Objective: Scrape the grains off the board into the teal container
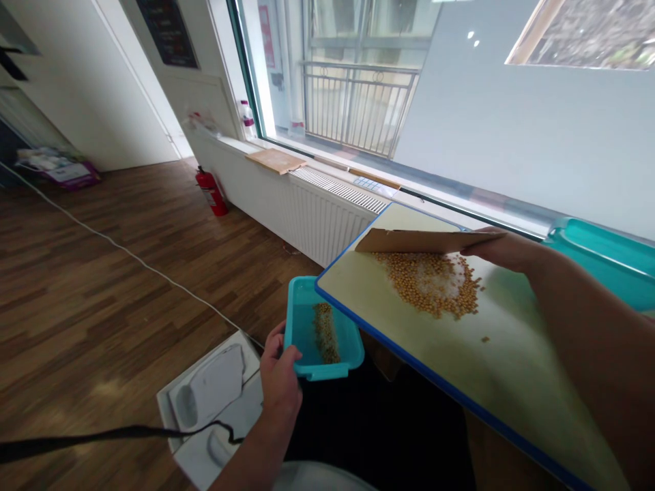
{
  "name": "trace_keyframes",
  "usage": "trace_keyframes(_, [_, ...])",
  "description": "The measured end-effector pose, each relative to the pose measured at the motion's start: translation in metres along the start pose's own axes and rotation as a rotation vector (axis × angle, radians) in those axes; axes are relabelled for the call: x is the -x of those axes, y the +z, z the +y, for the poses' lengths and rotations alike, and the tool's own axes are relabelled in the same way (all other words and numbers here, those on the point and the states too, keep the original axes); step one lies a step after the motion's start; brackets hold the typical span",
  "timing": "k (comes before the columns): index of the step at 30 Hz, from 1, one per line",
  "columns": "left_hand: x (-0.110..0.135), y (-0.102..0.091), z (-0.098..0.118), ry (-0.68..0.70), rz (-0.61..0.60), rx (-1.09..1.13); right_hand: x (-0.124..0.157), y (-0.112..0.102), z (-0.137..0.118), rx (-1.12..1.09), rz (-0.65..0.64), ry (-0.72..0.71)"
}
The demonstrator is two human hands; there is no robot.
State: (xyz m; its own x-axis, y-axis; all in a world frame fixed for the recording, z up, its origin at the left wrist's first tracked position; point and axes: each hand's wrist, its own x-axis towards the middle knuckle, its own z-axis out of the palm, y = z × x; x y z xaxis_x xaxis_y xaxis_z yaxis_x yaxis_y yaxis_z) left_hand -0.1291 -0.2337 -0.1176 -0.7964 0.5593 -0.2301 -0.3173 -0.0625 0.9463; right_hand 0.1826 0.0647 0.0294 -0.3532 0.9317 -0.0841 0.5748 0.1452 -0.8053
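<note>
My left hand (280, 368) grips the side of a teal plastic container (301, 320), holding it just below the table's left edge. Inside lies a strip of yellowish beans mixed with white grains (325, 334). On the pale table (409, 348) with a blue rim spreads a pile of dried beans (430, 283), with white grains at its middle. My right hand (494, 249) is closed on the right end of a piece of cardboard (409, 241). The cardboard stands on its long edge along the far side of the pile. A stray bean (485, 339) sits apart, nearer to me.
A teal lid or tray (604, 259) rests at the right by the window. Beyond the table are a radiator (327, 218) and a sill with a wooden board (276, 161). A white box (215, 389), a cable (138, 256) and a red fire extinguisher (211, 191) are on the floor.
</note>
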Motion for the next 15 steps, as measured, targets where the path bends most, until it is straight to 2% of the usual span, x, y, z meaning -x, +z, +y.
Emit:
trace_keyframes(6, [0.009, 0.003, -0.001, 0.02, -0.002, 0.041, 0.001, 0.005, -0.007, 0.09, -0.016, -0.02])
trace_keyframes(11, [0.015, 0.005, 0.0, 0.022, -0.006, 0.052, -0.002, 0.005, -0.002, 0.154, -0.034, -0.088])
trace_keyframes(15, [0.026, 0.007, -0.001, 0.031, -0.007, 0.048, -0.003, 0.001, 0.002, 0.126, -0.121, -0.15])
